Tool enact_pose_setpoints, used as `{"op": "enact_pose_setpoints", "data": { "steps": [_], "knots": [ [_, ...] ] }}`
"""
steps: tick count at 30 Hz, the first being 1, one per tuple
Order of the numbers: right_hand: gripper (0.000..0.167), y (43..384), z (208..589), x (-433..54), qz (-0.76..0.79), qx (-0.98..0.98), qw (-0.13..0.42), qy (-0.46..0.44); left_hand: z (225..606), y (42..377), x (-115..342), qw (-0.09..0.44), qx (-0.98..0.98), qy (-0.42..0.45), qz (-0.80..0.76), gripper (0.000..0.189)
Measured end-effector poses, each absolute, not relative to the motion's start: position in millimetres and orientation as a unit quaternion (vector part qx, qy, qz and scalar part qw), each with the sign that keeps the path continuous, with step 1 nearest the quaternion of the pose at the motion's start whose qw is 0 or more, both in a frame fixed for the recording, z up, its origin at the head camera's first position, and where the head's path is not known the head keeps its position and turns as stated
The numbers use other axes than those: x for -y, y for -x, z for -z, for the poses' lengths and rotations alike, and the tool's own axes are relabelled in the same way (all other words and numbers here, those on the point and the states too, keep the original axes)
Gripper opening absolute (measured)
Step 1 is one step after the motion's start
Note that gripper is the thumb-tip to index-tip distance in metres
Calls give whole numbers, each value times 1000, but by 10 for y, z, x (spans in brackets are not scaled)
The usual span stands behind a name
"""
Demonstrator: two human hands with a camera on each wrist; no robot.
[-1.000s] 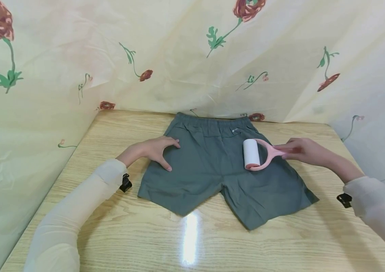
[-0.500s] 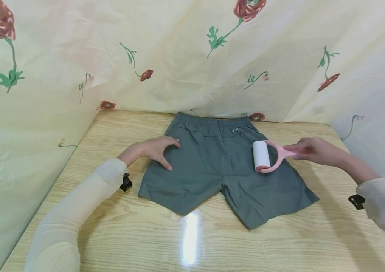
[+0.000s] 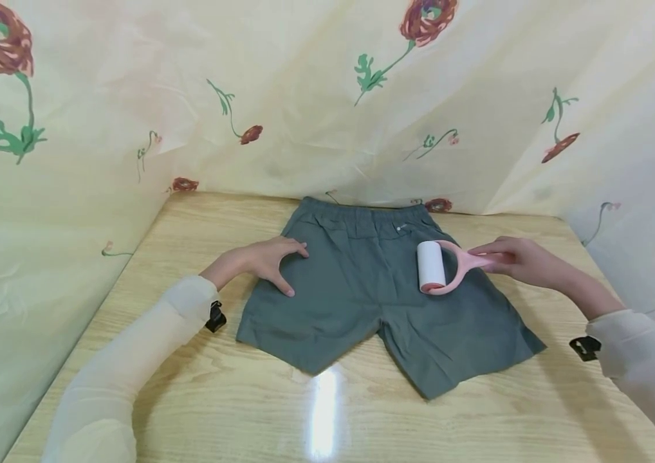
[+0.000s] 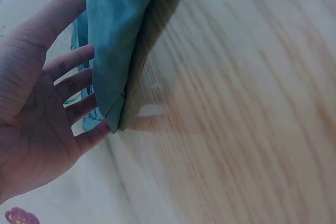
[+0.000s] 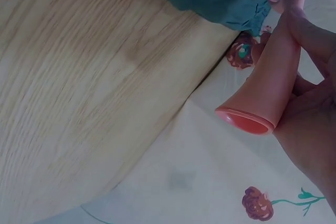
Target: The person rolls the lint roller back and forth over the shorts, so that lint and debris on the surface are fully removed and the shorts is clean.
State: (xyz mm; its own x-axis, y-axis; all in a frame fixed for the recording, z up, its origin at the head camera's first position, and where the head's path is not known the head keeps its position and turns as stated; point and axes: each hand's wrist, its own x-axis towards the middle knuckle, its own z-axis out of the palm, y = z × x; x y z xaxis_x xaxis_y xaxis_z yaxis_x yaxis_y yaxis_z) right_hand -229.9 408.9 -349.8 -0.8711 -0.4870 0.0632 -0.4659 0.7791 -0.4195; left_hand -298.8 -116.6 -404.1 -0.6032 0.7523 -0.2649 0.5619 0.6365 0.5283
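Dark grey-green shorts (image 3: 339, 289) lie spread on the wooden table, waistband at the back and legs toward the front. My right hand (image 3: 527, 260) grips the pink handle of a lint roller (image 3: 432, 267), whose white roll rests over the right leg of the shorts below a small white logo. The right wrist view shows the hollow, flared end of the handle (image 5: 262, 82) with fingers wrapped round it. On the left side of the shorts my left hand (image 3: 269, 260) rests with thumb and fingers spread; the left wrist view shows the fingers (image 4: 73, 85) reaching the edge of the fabric.
The wooden table (image 3: 235, 418) reaches close to a cream floral sheet (image 3: 304, 96) that hangs behind and on both sides. A strip of light reflects off the tabletop in front of the shorts. Each sleeve cuff has a small black device (image 3: 215, 316) strapped near it.
The lint roller moved right across the shorts and then back left with my right hand. My left hand keeps its place on the fabric. The head view has tilted slightly.
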Motion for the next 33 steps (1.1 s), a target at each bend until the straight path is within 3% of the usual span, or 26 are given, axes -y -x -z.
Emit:
{"op": "enact_pose_setpoints", "data": {
  "steps": [33],
  "knots": [
    [35,2651,3619,-3222,238,-925,51,292,4039,2978,1142,239,-875,-373,-195,88]
  ]
}}
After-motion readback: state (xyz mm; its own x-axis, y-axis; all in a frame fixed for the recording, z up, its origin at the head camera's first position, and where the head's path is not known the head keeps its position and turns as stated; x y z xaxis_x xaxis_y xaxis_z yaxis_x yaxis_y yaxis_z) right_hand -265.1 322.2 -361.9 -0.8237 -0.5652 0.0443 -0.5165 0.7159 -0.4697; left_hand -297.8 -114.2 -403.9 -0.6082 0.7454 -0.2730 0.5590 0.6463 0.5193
